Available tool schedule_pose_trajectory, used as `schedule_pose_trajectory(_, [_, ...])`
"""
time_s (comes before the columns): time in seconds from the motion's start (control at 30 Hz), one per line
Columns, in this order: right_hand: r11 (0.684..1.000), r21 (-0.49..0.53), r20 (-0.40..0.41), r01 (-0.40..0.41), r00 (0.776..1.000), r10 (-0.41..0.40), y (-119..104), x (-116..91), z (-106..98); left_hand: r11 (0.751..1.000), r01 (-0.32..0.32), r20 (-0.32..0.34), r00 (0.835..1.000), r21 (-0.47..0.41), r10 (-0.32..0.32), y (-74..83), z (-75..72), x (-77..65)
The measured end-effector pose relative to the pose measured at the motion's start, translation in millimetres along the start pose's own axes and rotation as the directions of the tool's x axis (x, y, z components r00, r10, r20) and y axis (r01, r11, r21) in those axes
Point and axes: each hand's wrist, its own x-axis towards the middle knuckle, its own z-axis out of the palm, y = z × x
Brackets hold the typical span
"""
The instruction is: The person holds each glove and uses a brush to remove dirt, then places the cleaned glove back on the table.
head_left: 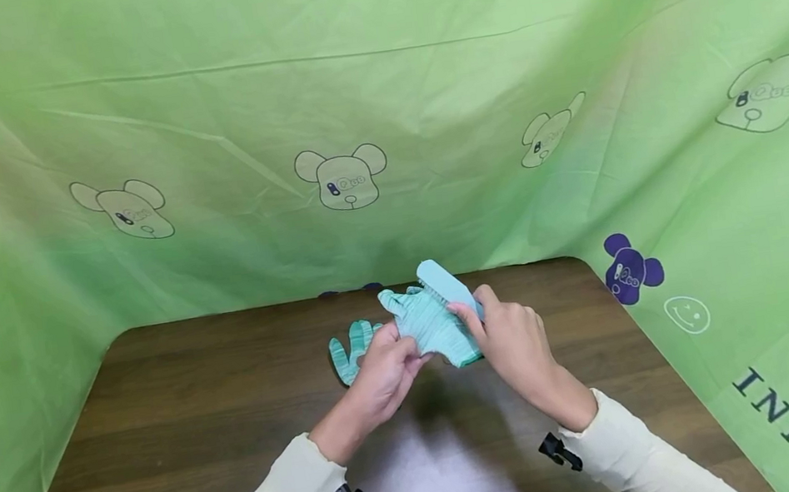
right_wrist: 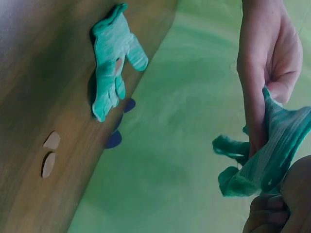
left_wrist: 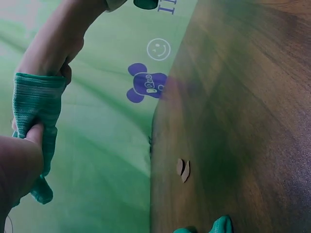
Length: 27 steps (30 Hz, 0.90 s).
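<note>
My left hand (head_left: 384, 372) pinches a teal knit glove (head_left: 422, 324) near its lower left edge, holding it up over the table. In my right hand (head_left: 517, 342) is a light blue brush (head_left: 445, 282), gripped by its handle, thumb along it. The brush's bristles face the glove and meet its upper right side. In the right wrist view the held glove (right_wrist: 279, 145) hangs between both hands, and the brush is hidden. Behind my left hand a second teal glove (right_wrist: 107, 53) lies flat, with a small brownish spot on it.
A dark wooden table (head_left: 221, 413) spans the space under my hands. Two small tan pieces, one an oval (right_wrist: 48, 165), lie on it close together. Green printed fabric (head_left: 335, 94) hangs along the table's back and sides.
</note>
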Motion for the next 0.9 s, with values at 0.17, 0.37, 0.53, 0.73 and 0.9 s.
schedule_pose_trajectory(0.17, [0.997,0.066,0.019,0.029,0.999,-0.03,-3,-4,-4,0.999,0.001,0.054,0.999,-0.036,0.001,2.3,-2.3,-0.8])
schedule_pose_trajectory(0.37, [0.974,0.092,0.057,0.205,0.976,-0.211,-12,-14,-1,0.998,-0.01,0.078,0.997,-0.07,0.016,5.2,-4.4,-0.6])
schedule_pose_trajectory(0.53, [0.984,0.027,0.006,0.174,0.985,-0.174,-11,-13,3,0.999,0.016,0.063,0.998,-0.039,-0.014,2.8,-4.3,-2.2])
schedule_pose_trajectory(0.73, [0.992,0.016,-0.023,0.127,0.992,-0.127,-5,-8,5,0.999,0.03,0.046,0.999,-0.019,-0.029,1.7,-2.0,-2.9])
schedule_pose_trajectory(0.9, [0.996,0.012,-0.019,0.083,0.996,-0.083,-1,-4,4,0.999,0.032,0.054,0.998,-0.024,-0.031,0.6,-1.0,-3.1])
